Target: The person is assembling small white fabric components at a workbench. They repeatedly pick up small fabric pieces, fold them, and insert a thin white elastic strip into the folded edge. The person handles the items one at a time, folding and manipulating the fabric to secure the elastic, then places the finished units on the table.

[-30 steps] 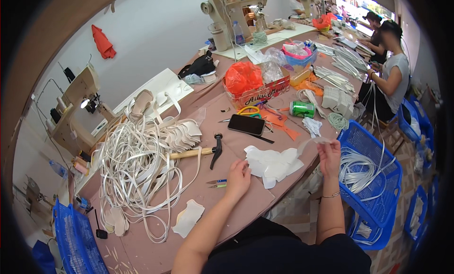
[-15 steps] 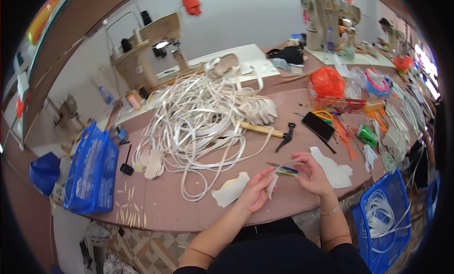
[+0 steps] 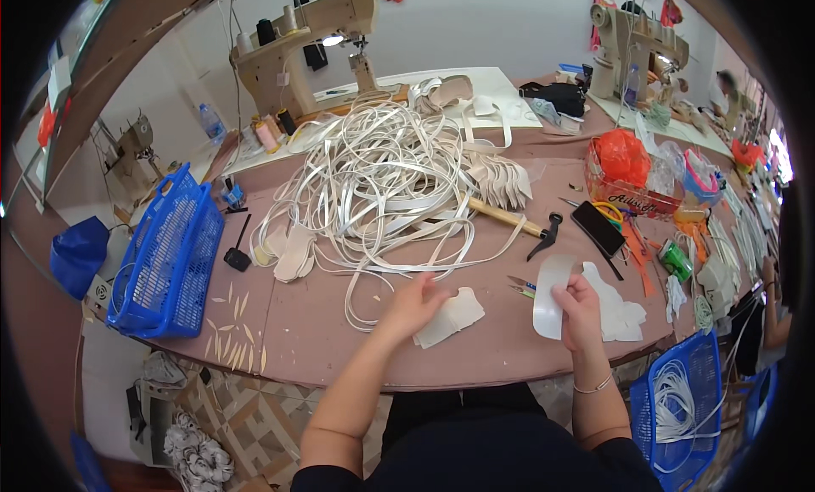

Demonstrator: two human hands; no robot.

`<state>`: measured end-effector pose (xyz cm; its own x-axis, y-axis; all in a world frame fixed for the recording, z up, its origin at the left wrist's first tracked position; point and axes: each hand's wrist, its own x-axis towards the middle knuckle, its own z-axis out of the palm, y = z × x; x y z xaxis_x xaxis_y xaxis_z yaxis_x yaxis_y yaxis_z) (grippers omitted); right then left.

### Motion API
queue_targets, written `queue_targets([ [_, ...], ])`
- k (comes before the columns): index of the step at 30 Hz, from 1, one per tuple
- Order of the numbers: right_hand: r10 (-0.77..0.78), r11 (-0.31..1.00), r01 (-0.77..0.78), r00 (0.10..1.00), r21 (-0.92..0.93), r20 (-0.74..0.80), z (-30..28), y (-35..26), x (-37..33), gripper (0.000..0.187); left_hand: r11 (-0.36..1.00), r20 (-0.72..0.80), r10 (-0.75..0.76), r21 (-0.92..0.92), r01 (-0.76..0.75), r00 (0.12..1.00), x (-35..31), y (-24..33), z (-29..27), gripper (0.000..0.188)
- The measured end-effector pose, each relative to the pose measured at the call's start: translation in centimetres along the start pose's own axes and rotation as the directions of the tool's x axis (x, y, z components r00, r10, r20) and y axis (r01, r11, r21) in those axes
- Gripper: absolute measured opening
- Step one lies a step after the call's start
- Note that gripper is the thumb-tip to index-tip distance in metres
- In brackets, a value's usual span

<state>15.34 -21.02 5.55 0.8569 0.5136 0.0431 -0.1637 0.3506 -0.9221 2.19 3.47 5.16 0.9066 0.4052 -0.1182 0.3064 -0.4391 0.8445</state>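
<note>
My right hand (image 3: 581,312) pinches a curved, smooth white piece (image 3: 550,298) of leather-like sheet, held upright above the table. My left hand (image 3: 413,307) has its fingers stretched out and holds nothing that I can see; it hovers beside a small stack of white cut pieces (image 3: 452,319). Partly hidden behind the held piece lies a small cutting tool (image 3: 521,285) with a pointed blade and blue and green on its handle. Just right of my right hand, more white cut pieces (image 3: 620,312) lie flat.
A tangled heap of white straps (image 3: 373,195) fills the table's middle, with a wooden-handled hammer (image 3: 514,218) beside it. A black phone (image 3: 598,229) lies to the right. Blue baskets (image 3: 174,263) stand at the left and, holding white cord, lower right (image 3: 683,416). Sewing machines (image 3: 297,55) stand behind.
My hands have moved apart, the left toward the stack on the left. The white piece now shows broad side on in my right hand. The view has shifted.
</note>
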Motion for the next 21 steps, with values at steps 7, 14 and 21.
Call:
queue_targets([
  [7, 0.16, 0.947, -0.182, 0.982, 0.266, 0.105, 3.9, 1.7, -0.3, 0.017, 0.814, 0.122, 0.003, -0.577, 0.068, 0.993, 1.5, -0.8, 0.0, 0.048],
  [14, 0.038, 0.991, -0.061, 0.983, 0.122, 0.181, 6.9, 0.7, -0.3, 0.018, 0.562, 0.067, 0.055, -0.827, 0.025, 0.996, -2.5, 3.5, 1.6, 0.053],
  [21, 0.034, 0.997, -0.048, 0.974, 0.054, 0.222, 7.5, 0.8, -0.6, 0.019, 0.556, 0.03, 0.139, -0.829, -0.053, 0.99, -4.4, 4.5, 1.5, 0.06],
])
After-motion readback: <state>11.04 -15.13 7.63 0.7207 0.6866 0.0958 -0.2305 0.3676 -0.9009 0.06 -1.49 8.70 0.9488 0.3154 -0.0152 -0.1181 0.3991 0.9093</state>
